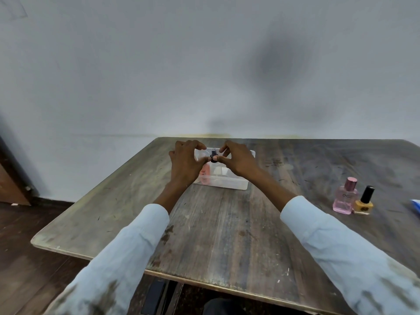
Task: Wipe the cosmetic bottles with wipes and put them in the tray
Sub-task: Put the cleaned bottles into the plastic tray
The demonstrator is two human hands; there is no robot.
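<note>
Outside tray [229, 185]: two bottles [345, 196].

On the pink perfume bottle [345, 196] standing at my right on the tabletop [227, 223], I can read the letters "DC"; anything after them is blurred. The yellow nail polish bottle [364, 202] beside it bears a dark round mark too small to read.

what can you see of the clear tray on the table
The clear tray is a shallow, translucent plastic box with rounded corners, sitting flat at the far middle of the wooden table. A pink bottle lies inside at its left. The left hand and right hand above it hide much of it.
</note>
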